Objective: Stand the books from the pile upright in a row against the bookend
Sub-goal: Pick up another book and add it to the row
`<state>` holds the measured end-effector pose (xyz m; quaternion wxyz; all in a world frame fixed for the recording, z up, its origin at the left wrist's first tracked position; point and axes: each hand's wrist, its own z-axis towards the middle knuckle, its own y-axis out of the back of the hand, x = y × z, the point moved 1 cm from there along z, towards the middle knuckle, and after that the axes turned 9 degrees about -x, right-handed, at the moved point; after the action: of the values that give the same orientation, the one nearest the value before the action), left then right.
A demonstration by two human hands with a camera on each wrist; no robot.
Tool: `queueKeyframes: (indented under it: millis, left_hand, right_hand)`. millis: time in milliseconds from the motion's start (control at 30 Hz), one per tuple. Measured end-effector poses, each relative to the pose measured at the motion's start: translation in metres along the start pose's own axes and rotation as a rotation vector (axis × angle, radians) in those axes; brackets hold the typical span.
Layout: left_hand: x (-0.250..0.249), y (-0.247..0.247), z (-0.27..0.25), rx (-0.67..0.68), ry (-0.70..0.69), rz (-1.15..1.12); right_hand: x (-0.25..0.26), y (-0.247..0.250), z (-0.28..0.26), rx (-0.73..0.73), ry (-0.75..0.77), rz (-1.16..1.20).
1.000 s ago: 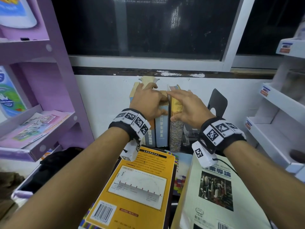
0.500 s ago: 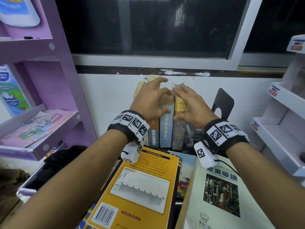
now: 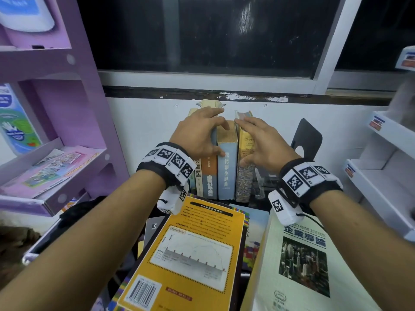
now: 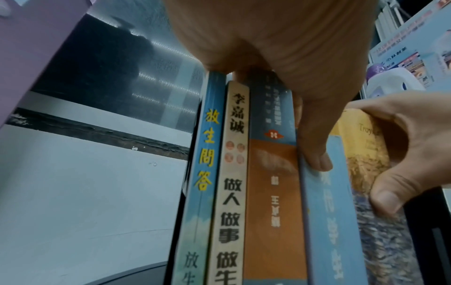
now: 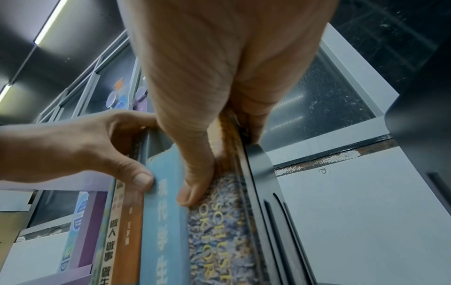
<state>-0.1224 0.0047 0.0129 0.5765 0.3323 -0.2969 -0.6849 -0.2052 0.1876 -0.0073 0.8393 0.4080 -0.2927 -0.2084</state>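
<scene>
Several books stand upright in a row against the white wall. My left hand [image 3: 208, 133] grips the tops of the left books, its thumb on the spine of the light blue book [image 3: 226, 171]. My right hand [image 3: 251, 140] grips the mottled yellow-grey book [image 3: 243, 182] at the row's right end, thumb on the spine and fingers over the far side. The black bookend [image 3: 306, 140] stands to the right, apart from the row. A flat pile lies in front: a yellow book [image 3: 190, 254] and a pale green book [image 3: 303, 265]. In the right wrist view a dark ridged plate [image 5: 258, 173] sits against the mottled book.
A purple shelf unit [image 3: 67, 131] with leaflets stands at the left and a white shelf unit [image 3: 381, 176] at the right. A dark window [image 3: 213, 30] runs above the wall. More books lie under the yellow one.
My right hand went from lying across the mottled book's top to gripping it with the thumb on the spine. My left fingers spread further over the book tops.
</scene>
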Motion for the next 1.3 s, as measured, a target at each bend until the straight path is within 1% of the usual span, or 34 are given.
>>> queueKeyframes:
  millis: [300,500,967,1300]
  left_hand:
    - [-0.002,-0.003,0.002,0.006,-0.023,-0.022]
    - [-0.002,-0.001,0.001,0.015,-0.014,-0.028]
    - [-0.002,-0.005,0.000,0.013,-0.018,-0.030]
    - [-0.005,-0.004,-0.003,-0.026,-0.037,-0.006]
  right_hand:
    - [-0.001,0.001,0.003,-0.008,0.034,0.001]
    - [0.002,-0.006,0.003,-0.066,0.017,0.022]
    - [0.001,-0.009,-0.003,-0.118,0.020,0.073]
    - [0.003,-0.007,-0.005,-0.126,0.015,0.075]
